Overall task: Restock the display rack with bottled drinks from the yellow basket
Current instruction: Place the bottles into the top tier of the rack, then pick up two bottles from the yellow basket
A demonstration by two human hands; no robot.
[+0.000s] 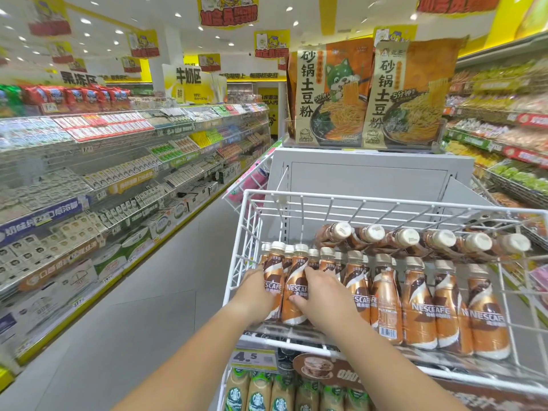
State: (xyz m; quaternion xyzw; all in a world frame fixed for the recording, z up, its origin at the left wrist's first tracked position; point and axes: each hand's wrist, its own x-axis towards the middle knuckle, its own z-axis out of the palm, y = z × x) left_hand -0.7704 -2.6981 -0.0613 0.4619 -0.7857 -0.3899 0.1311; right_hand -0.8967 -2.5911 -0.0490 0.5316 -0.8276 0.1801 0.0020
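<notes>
Coffee bottle (pixel 295 287) between left hand (pixel 258 295), right hand (pixel 321 298) grips.

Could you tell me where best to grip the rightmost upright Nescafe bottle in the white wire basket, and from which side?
Probably by the narrow neck just under the cap of the rightmost Nescafe bottle, coming from above. It stands upright against a neighbouring bottle on its left, with the white wire basket wall close on its right, so its sides are crowded.

We see only the tops of the green-labelled cream bottles (pixel 258 393), cut off by the bottom edge; left shelf cartons (pixel 89 179) blur unreadably.
</notes>
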